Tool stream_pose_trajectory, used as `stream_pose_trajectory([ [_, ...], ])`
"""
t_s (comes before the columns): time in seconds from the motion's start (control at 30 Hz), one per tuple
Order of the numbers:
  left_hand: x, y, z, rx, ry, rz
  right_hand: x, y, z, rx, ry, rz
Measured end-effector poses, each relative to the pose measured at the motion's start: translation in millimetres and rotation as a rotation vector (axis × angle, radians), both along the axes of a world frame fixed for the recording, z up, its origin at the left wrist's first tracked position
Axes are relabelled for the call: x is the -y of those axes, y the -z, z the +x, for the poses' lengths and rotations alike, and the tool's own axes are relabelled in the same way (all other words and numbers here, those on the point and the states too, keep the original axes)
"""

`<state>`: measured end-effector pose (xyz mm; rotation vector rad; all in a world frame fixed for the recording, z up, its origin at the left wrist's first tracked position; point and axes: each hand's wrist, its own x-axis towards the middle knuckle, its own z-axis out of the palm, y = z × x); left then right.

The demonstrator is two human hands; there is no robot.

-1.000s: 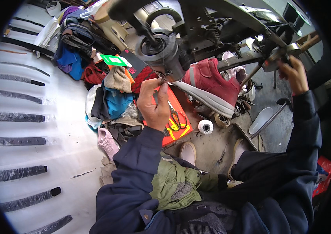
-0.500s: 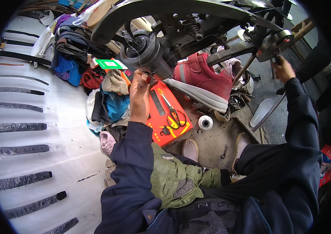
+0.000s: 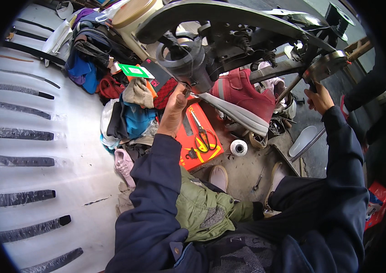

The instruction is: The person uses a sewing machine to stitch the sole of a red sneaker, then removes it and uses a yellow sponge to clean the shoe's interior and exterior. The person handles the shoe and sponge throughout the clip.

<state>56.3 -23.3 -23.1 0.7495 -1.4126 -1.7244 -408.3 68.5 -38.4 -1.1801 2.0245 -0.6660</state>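
A dark metal sewing machine (image 3: 181,66) fills the upper middle, its round head above a red sneaker (image 3: 247,93) with a long pale sole. My left hand (image 3: 175,107) is raised to the underside of the head, fingers closed at its lower end beside the sole's tip; what they hold is hidden. My right hand (image 3: 320,98) grips the dark handle (image 3: 312,86) below the machine's round wheel (image 3: 326,68). Below lie a red-orange box (image 3: 206,159) with black scissors (image 3: 204,134) on it, and a white thread spool (image 3: 238,148) beside it.
At left a white surface (image 3: 79,173) holds several wrapped black strips. A pile of cloth (image 3: 136,118) and a pink shoe (image 3: 122,166) lie left of the box. An insole (image 3: 303,140) and a metal bar are at right. A person's dark-clothed leg (image 3: 368,95) shows at the right edge.
My right hand has moved down and left, turning the handle round with the wheel. My left hand shifted slightly at the head, its fingers now more upright. The machine shifts in view between frames.
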Motion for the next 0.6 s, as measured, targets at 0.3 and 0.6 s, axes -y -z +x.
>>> stream_pose_trajectory([
  [0.3,-2.5,6.3,-9.7,-0.025,-0.064,0.153,1.3,-2.0,-0.5,0.051,0.017,0.044],
  [0.6,-10.4,21.1,-28.4,-0.135,-0.100,0.480,0.1,3.6,-3.9,0.059,0.025,0.015],
])
